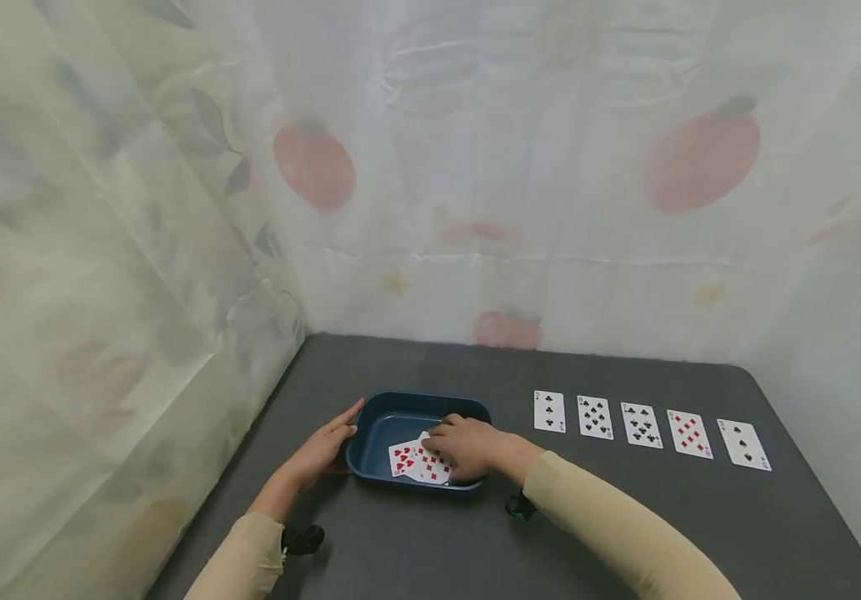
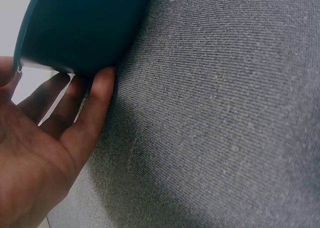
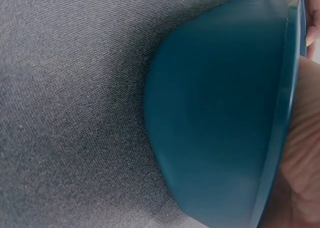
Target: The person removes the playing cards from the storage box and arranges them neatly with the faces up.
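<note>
A dark blue plastic tray (image 1: 392, 402) sits on the table in the head view. Inside it, several face-up playing cards overlap, among them a red heart card (image 1: 402, 457) and a red diamond card (image 1: 428, 472). My left hand (image 1: 315, 454) steadies the tray's left end; in the left wrist view its fingers (image 2: 82, 110), nearly straight, touch the outer wall. Over the tray's right side reaches my right hand (image 1: 468, 446), fingers down at the cards. Its fingertips are partly hidden, so I cannot tell whether they pinch a card. The tray wall (image 3: 215, 107) fills much of the right wrist view.
To the right, a spaced row of several face-up cards lies on the dark grey table (image 1: 588, 517): black-suited cards such as the leftmost one (image 1: 549, 412) and rightmost one (image 1: 743, 444), plus a diamond card (image 1: 689, 434). Fruit-printed curtains (image 1: 520, 167) hang behind and at the sides.
</note>
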Demonstrator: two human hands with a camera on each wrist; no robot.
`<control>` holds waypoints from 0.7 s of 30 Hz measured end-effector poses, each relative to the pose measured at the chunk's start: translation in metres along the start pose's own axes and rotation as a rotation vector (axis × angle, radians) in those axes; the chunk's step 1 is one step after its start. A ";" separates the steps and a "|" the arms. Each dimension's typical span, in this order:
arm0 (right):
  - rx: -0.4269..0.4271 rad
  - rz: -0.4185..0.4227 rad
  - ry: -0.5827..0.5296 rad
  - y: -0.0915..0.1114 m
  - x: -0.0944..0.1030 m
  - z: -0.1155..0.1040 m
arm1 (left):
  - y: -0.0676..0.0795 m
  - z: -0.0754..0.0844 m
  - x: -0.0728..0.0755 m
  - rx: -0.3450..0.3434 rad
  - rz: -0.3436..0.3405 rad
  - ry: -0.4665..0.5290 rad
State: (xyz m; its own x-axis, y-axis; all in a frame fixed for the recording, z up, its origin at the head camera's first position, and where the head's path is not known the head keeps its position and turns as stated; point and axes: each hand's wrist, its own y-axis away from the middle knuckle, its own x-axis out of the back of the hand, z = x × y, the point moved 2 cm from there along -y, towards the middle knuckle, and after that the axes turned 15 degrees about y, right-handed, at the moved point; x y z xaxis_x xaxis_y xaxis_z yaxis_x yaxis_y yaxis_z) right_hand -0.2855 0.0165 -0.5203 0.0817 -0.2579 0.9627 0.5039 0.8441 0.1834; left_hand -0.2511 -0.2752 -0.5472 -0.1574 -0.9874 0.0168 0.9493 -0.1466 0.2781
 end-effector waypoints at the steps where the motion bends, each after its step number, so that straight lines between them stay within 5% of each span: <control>1: -0.004 -0.001 -0.003 0.000 0.000 0.000 | 0.000 0.000 0.000 0.000 0.000 0.000; 21: -0.055 0.077 -0.027 -0.003 0.003 0.004 | -0.002 0.006 0.001 0.017 0.001 -0.001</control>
State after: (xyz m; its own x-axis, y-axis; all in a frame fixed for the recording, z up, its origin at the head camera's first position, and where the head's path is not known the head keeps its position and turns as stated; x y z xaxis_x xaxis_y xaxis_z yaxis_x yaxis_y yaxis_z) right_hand -0.2901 0.0146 -0.5175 0.0994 -0.1799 0.9786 0.5437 0.8336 0.0980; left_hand -0.2543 -0.2758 -0.5421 -0.1568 -0.9875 0.0177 0.9447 -0.1447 0.2941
